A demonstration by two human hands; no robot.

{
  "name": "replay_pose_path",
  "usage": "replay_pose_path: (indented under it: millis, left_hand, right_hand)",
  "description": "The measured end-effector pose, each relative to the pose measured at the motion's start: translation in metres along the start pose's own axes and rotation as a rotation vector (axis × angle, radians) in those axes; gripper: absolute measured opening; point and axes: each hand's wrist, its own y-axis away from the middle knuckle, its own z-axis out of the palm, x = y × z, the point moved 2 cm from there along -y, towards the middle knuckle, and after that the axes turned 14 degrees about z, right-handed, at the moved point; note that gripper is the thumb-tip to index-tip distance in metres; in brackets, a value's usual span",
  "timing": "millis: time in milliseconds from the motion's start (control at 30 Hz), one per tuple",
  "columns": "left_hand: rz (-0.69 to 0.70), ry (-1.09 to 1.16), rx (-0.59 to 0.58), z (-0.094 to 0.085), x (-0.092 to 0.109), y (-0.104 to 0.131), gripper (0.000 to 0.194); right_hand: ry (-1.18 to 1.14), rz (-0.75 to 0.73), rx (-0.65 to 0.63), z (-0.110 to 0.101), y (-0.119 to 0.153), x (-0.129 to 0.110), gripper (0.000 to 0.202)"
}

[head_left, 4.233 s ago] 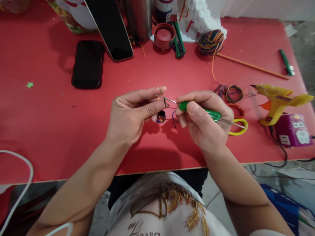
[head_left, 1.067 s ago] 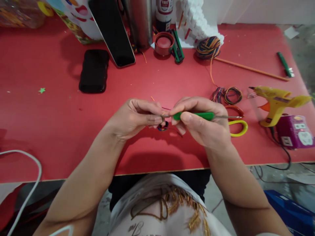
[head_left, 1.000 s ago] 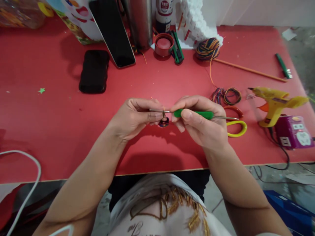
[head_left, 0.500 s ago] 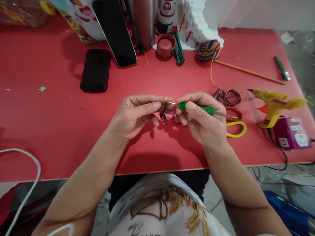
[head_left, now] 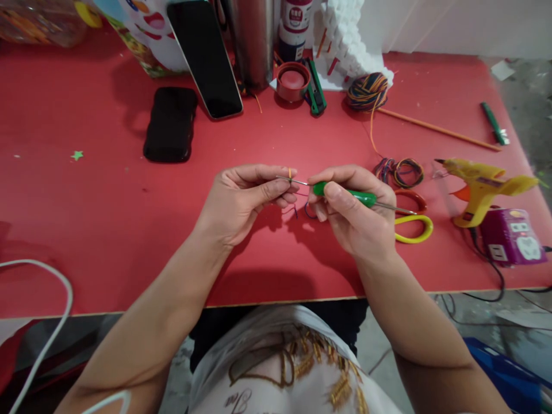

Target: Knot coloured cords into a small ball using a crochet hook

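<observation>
Over the red table, my right hand is closed around the green handle of a crochet hook. Its metal shaft reaches left to my left hand. There, thumb and fingers pinch multicoloured yarn, which loops around the shaft near the tip. Most of the small yarn piece is hidden behind the left fingers; thin dark ends dangle below. Just right of my right hand lie scissors with one red and one yellow handle, their blades hidden. Behind it rest loose yarn coils, with a strand running up to a yarn ball.
A yellow glue gun stands by a purple box on the right. Farther back are a thin orange stick, a green cutter, a round red container, a leaning phone and a black case.
My left fingers have curled in and closed over the small yarn piece, which hung visibly below them before. The crochet hook stays nearly in place, still through the yarn loop.
</observation>
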Motion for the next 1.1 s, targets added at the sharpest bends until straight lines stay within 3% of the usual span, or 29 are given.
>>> replay_pose_path:
  millis: [333, 500, 800, 1100]
  left_hand:
    - [0.060, 0.017, 0.114, 0.005, -0.004, 0.004, 0.016]
    - [0.109, -0.006, 0.157, 0.005, -0.004, 0.006, 0.020]
    - [0.082, -0.033, 0.266, 0.008, -0.012, 0.013, 0.019]
    - [0.099, -0.047, 0.303, 0.009, -0.015, 0.014, 0.018]
  right_hand:
    - [0.020, -0.054, 0.079, 0.008, 0.003, 0.002, 0.012]
    - [0.144, -0.084, 0.117, 0.008, 0.006, -0.001, 0.019]
    - [0.632, -0.334, 0.254, 0.020, 0.017, -0.001, 0.016]
    - [0.786, -0.549, 0.246, 0.025, 0.015, 0.003, 0.022]
